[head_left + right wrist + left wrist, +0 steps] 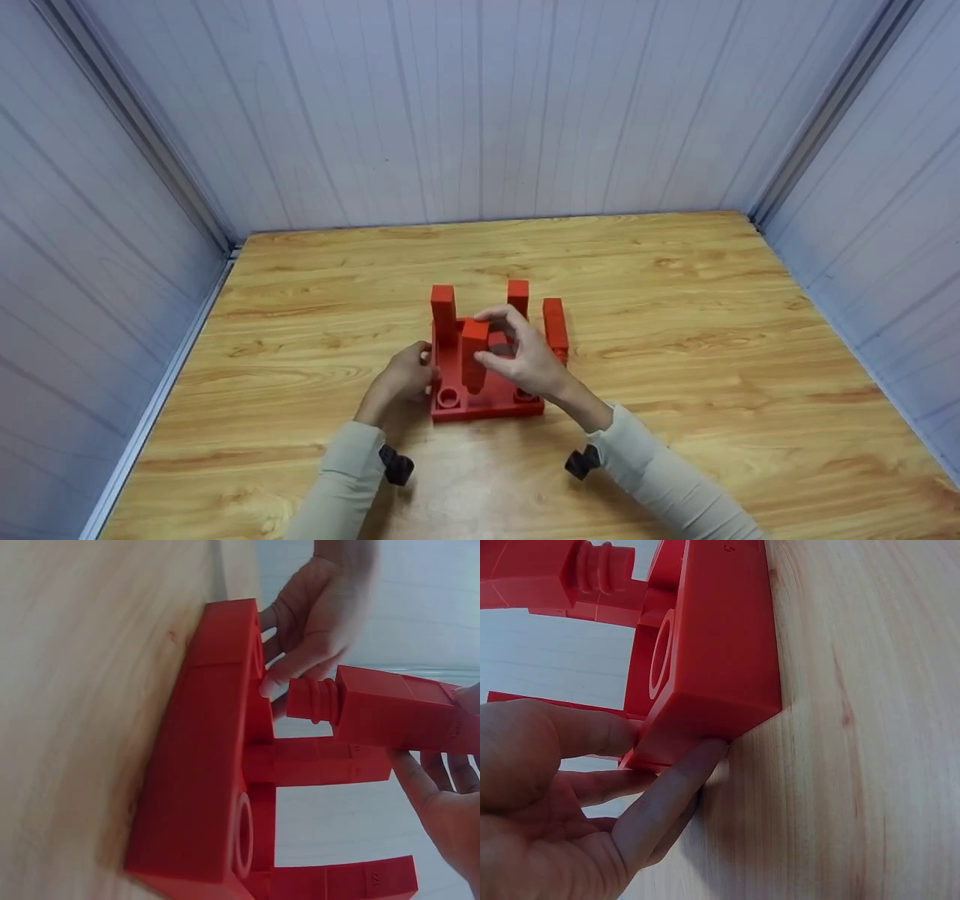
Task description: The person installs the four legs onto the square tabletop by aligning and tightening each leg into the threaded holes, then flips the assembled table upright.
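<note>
A red square plastic base (487,413) with raised edges lies on the table, its round corner sockets facing up. Two red square legs stand in its far corners, one far left (443,301) and one far right (518,292). The near-left socket (448,398) shows bare. My left hand (407,373) grips the base's left edge, thumb on the inner side and fingers outside. Between thumb and fingers, my right hand (531,361) holds another red leg (405,711) above the base. Its ridged round end (311,700) points down, apart from the near sockets.
One more red leg (555,324) lies on the wooden table (675,315) just right of the base, partly behind my right hand. Pale panelled walls (480,112) enclose the table at the back and both sides.
</note>
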